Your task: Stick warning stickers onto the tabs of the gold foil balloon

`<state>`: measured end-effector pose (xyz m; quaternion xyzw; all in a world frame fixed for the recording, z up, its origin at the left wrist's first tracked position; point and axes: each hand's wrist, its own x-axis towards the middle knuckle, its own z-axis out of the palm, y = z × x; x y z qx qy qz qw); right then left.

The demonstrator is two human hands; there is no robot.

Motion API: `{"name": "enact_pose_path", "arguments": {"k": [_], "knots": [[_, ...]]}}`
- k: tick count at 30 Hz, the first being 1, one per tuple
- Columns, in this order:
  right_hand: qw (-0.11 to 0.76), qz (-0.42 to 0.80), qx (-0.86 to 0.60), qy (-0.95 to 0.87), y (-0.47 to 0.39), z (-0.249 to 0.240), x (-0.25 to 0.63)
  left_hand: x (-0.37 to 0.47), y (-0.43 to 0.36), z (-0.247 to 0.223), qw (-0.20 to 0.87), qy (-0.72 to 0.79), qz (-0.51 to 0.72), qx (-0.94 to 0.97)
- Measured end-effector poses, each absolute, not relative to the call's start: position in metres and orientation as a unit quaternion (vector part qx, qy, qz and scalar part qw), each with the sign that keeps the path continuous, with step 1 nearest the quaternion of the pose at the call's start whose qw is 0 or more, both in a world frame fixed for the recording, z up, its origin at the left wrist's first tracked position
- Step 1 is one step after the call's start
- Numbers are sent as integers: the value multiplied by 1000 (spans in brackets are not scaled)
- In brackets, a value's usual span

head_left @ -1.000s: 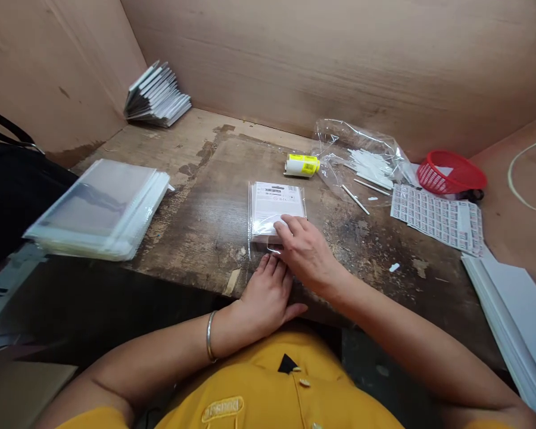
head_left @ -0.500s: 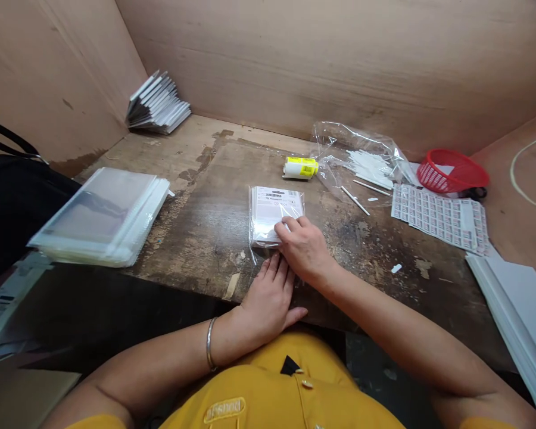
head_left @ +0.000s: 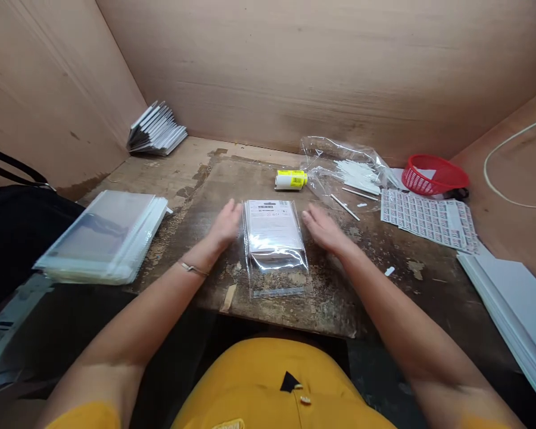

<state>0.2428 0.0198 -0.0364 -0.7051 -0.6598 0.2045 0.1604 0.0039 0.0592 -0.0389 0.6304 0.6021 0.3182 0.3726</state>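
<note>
A flat white printed package lies in a clear plastic sleeve at the middle of the worn table. The sleeve's clear end stretches toward the table's front edge. My left hand is at the package's left side, fingers extended and slightly blurred, holding nothing. Just off the right side is my right hand, also open, its fingers blurred by motion. Beyond the package lies a white and yellow label roll.
On the left are stacked clear sleeves and folded white cards. To the right are a bag of white sticks, a red basket, sticker sheets and white sheets.
My hands have moved apart from the package's near end to its two sides. The sleeve's clear end now lies flat toward me. The view has shifted slightly.
</note>
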Motion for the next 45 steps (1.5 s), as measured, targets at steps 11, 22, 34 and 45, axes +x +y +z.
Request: {"name": "enact_pose_path", "arguments": {"k": [11,22,34,45], "knots": [[68,190,-692,-693,24,-46,224,26,68,-41,306,567,237,727],[109,-21,-492,-863,-47,-34,211,25,-97,-70,4,268,79,960],[88,-36,-561,-822,-22,-36,194,36,-90,-77,17,306,53,950],[172,-14,-550,-817,-16,-40,196,42,-90,-69,38,314,28,948]]}}
